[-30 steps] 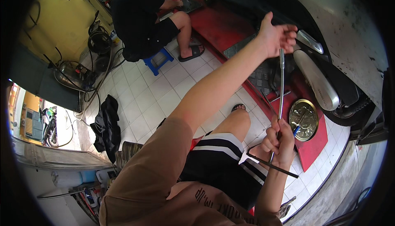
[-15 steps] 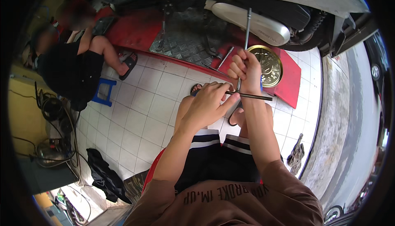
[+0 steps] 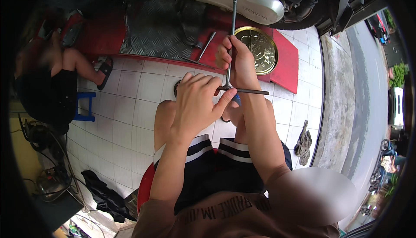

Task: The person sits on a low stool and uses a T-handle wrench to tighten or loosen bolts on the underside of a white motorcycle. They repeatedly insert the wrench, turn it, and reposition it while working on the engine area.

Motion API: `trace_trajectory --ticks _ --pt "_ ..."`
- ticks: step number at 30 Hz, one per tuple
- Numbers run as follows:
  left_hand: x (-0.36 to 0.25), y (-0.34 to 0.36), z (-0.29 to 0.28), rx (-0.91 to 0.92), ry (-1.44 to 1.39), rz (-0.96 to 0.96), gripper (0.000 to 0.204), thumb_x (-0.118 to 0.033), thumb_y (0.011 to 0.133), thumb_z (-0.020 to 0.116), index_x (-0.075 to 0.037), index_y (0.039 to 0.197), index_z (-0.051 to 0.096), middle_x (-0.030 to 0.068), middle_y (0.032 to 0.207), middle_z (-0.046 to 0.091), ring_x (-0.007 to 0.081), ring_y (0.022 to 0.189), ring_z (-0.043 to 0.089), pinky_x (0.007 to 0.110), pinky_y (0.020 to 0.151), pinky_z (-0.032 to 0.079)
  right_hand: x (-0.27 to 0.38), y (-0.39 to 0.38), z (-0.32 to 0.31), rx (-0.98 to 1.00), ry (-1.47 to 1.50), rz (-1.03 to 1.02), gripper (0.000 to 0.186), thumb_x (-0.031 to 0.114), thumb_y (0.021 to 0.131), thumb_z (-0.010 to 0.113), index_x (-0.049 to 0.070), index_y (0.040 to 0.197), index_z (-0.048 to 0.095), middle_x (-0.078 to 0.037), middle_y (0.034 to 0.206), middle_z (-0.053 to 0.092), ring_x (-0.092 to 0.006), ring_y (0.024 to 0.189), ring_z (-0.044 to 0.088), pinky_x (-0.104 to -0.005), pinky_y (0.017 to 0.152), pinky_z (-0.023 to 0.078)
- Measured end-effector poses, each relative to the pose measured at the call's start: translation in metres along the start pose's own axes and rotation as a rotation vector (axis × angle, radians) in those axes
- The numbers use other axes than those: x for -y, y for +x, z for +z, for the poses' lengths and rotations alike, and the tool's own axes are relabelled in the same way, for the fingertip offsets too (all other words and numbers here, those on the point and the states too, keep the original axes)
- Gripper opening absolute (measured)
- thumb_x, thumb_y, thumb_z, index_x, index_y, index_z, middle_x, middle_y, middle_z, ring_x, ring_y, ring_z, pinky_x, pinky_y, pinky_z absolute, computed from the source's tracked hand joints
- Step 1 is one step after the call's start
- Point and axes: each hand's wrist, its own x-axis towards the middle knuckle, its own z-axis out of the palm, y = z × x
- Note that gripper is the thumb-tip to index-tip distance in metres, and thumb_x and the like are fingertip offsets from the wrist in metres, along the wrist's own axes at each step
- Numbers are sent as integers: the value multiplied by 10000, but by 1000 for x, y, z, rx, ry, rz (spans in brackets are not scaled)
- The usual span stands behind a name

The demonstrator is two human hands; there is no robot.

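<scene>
Both hands are on a T-handle wrench (image 3: pixel 234 19), its long shaft pointing away from me and its dark crossbar lying sideways. My left hand (image 3: pixel 196 97) is closed over the left end of the crossbar, with the thumb beside the joint. Around the shaft, just beyond the bar, curl the fingers of my right hand (image 3: pixel 242 64). The wrench's far tip appears in front of the pale engine cover (image 3: pixel 227 0) of a motorbike; I cannot tell whether it touches. Beyond my right hand, a round gold tray (image 3: pixel 266 51) holds small parts too indistinct to name.
A red platform (image 3: pixel 286 60) with a tread-plate middle (image 3: pixel 149 28) runs under the motorbike, carrying another tool (image 3: pixel 207 46). At left, a person (image 3: pixel 47 80) sits by a blue stool (image 3: pixel 85 106). A rag (image 3: pixel 303 142) and black cloth (image 3: pixel 106 197) lie on the tiles.
The view has shifted, so the motorbike, tray and platform appear higher and further left. My hands keep the same hold on the wrench.
</scene>
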Motion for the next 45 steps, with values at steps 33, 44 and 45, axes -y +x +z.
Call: trace_trajectory --ticks 33,44,45 --pt "63 30 -47 -494 25 65 248 -263 787 712 -41 841 614 53 796 544 247 823 512 412 892 327 -16 80 98 -175 39 -171 274 217 1003 319 123 761 407 14 518 284 -115 433 227 -283 431 215" --pt "58 31 -35 -440 -104 70 256 -265 825 687 -35 853 577 77 808 551 261 822 523 403 781 376 -7 72 97 -190 -8 -113 238 184 972 321 117 759 406 20 503 275 -97 414 202 -268 399 188" --pt "59 31 -33 -459 -120 76 258 -269 833 680 -36 849 570 78 790 539 267 803 515 400 772 371 -8 73 95 -191 8 -120 240 194 975 327 120 762 410 20 501 274 -97 413 204 -269 393 187"
